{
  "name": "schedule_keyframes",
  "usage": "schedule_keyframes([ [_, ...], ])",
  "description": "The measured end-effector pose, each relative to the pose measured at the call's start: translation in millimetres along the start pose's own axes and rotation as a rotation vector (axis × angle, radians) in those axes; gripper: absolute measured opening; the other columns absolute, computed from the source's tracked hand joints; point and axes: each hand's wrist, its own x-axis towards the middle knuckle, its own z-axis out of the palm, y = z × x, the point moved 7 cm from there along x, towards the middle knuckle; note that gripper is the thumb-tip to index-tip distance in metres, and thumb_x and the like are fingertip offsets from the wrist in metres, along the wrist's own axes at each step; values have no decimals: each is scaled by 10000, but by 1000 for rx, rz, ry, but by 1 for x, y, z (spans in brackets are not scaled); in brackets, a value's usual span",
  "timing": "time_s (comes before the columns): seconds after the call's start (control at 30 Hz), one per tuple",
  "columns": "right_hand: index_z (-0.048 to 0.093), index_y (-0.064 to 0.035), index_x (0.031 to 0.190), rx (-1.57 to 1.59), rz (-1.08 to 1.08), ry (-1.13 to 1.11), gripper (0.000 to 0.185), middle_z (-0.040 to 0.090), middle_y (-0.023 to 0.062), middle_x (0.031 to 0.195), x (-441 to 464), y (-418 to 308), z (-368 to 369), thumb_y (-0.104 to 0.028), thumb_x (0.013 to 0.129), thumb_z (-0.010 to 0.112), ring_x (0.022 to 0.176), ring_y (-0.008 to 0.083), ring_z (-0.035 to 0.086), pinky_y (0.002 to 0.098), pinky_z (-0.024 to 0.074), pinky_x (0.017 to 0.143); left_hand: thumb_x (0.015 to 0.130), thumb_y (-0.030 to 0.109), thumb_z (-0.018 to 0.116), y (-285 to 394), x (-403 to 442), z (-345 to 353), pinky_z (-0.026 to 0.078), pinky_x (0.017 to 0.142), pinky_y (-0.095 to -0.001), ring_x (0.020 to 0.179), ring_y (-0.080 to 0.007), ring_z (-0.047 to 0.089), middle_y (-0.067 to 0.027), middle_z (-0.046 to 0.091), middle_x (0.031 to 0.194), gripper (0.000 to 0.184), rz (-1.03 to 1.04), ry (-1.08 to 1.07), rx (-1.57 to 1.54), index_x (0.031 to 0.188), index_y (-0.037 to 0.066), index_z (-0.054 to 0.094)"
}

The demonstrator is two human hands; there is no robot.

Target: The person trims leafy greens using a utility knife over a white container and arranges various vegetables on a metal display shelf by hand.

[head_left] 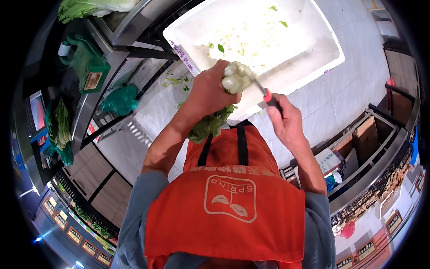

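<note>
My left hand (209, 88) is closed round a bunch of leafy greens (234, 81). Pale, rounded stem ends stick out past my fingers, and the green leaves hang below my wrist. In my right hand (286, 117) is a small knife (271, 99) with a red and black handle. Its blade points up and left, with the tip at or very near the stem ends; whether it touches them I cannot tell. Beneath both hands lies a large white foam box (329, 54) with pale trimmings and bits of green leaf scattered inside.
A metal rack at left holds a green plastic container (92, 67), a green plastic bag (121, 99) and a leafy cabbage (96, 6). More greens (60, 123) hang lower left. Leaf scraps (177, 80) lie on the tiled floor. Right, a shelf (371, 148) holds cardboard boxes.
</note>
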Motion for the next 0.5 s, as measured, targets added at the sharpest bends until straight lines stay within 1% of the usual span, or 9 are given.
schedule_keyframes([
  [0.07, 613, -28, 1135, -61, -94, -11, 347, 665, 179, 838, 1, -11, 3, -338, 980, 631, 706, 339, 674, 374, 534, 637, 664, 218, 839, 0, -1, 1, 545, 827, -358, 910, -233, 705, -128, 713, 973, 643, -23, -51, -95, 1227, 48, 581],
  [0.17, 617, -32, 1130, -108, -57, -51, 368, 680, 192, 888, 5, -7, 4, -361, 968, 643, 759, 367, 689, 390, 547, 645, 671, 186, 838, 5, -2, 2, 524, 856, -327, 918, -160, 657, -91, 702, 990, 632, -31, -87, -137, 1232, 43, 585],
  [0.27, 620, -34, 1127, -130, -92, -41, 380, 688, 189, 914, 7, -11, 3, -373, 958, 656, 774, 363, 694, 385, 553, 651, 661, 190, 838, 3, -2, 3, 540, 800, -366, 899, -268, 708, -139, 710, 949, 566, 34, -70, -210, 1156, 47, 605],
  [0.37, 621, -39, 1127, -99, -144, -49, 381, 693, 179, 915, 10, -12, 5, -372, 947, 668, 765, 360, 695, 387, 556, 650, 662, 176, 833, 2, -6, 6, 528, 807, -343, 879, -219, 683, -116, 705, 949, 549, -58, -178, -435, 1145, 28, 617],
  [0.47, 626, -45, 1116, -165, -177, -29, 366, 696, 170, 914, 13, 5, 6, -365, 944, 670, 762, 349, 699, 382, 558, 650, 681, 70, 797, -7, -6, 15, 472, 894, -273, 972, -110, 588, -21, 656, 1030, 584, -163, -294, -412, 1226, 12, 595],
  [0.5, 628, -39, 1104, -195, -130, -7, 358, 693, 174, 874, 13, 15, 7, -360, 951, 664, 749, 352, 697, 376, 550, 640, 682, 74, 798, -7, -7, 14, 473, 892, -275, 973, -108, 587, -20, 656, 1027, 580, -164, -302, -437, 1223, 12, 597],
])
